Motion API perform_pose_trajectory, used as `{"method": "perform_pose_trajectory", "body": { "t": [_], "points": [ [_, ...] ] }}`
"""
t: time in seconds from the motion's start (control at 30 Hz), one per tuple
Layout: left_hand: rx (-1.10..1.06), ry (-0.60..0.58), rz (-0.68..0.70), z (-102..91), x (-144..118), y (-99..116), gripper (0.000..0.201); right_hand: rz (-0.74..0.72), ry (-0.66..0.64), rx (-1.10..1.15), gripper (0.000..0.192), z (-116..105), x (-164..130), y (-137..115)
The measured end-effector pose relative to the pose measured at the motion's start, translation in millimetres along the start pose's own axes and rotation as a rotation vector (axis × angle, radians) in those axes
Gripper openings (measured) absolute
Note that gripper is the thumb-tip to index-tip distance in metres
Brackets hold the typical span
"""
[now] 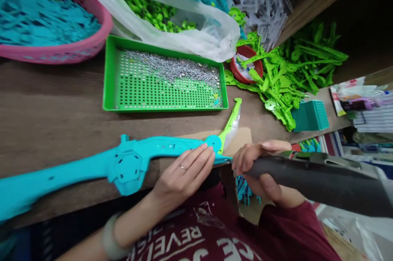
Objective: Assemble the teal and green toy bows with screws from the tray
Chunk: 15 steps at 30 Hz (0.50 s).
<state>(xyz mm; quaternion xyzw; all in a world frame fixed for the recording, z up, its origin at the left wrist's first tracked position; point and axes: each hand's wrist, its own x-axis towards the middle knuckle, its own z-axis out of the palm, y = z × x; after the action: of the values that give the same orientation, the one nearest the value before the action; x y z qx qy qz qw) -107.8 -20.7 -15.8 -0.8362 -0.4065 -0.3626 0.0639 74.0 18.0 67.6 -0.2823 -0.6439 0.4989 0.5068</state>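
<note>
Wooden bench [61, 101], blue part [129, 163] on the body side of the green tray [138, 94], left hand [184, 171] over its end, fingers together, clamping unclear; right hand [250, 159] wrapped round dark tool [307, 177] there, work apparently unfinished, green parts [279, 79] right of tray lying unattached.

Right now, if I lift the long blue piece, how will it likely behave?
The long blue piece will probably stay stiff, as its molded body looks rigid. It may be light, since it looks like plastic. Its broad end reaches well past the left hand, so it could dip.
</note>
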Motion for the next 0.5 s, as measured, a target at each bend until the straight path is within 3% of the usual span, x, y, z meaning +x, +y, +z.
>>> {"method": "perform_pose_trajectory", "body": {
  "t": [0.13,0.3,0.43,0.5],
  "points": [
    [0.060,-0.031,0.021,-0.3,1,3,0.031,-0.178,0.034,0.009,0.036,8,2,20],
    [0.062,-0.021,0.040,-0.2,0,3,0.031,-0.149,-0.065,0.030,0.038,7,6,29],
    [0.061,-0.019,0.029,0.4,-3,4,0.034,-0.207,-0.174,0.095,0.026,2,1,42],
    [0.049,-0.021,0.022,0.1,-5,4,0.034,-0.179,-0.225,-0.022,0.023,-4,-4,46]
  ]
}}
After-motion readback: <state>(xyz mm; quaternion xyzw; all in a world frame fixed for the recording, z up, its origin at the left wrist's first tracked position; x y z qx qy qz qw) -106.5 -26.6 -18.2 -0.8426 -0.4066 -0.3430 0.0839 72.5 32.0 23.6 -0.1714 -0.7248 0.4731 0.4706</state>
